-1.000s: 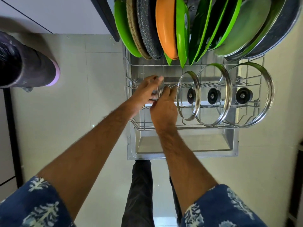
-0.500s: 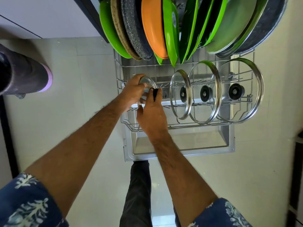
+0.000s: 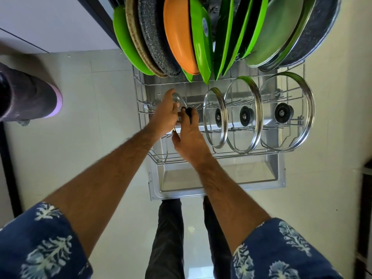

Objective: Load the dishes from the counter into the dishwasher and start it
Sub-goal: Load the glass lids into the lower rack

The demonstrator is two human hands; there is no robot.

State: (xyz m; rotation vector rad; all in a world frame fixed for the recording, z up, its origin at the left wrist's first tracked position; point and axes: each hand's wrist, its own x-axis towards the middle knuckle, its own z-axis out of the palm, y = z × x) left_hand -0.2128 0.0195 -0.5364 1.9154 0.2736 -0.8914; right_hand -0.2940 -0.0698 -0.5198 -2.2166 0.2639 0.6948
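Observation:
A pulled-out wire rack (image 3: 221, 156) stands over a metal drip tray (image 3: 221, 188). Three glass lids with steel rims and black knobs stand on edge in it: a small one (image 3: 214, 117), a middle one (image 3: 244, 114) and a large one (image 3: 287, 111). At the rack's left end both hands hold a fourth small glass lid (image 3: 178, 97). My left hand (image 3: 165, 115) grips its rim from the left. My right hand (image 3: 190, 135) pinches its black knob (image 3: 188, 111) between the fingers. Most of this lid is hidden behind my hands.
Above the rack, an upper tier holds several plates and pans on edge: green plates (image 3: 202, 41), an orange one (image 3: 179, 37), speckled dark pans (image 3: 155, 35). Another person's sleeve (image 3: 30, 97) reaches in at the left. My legs (image 3: 167, 238) stand on the pale tiled floor (image 3: 90, 117).
The small lid has come into view between my hands and now stands more upright at the rack's left end. My right hand's fingers moved onto its black knob.

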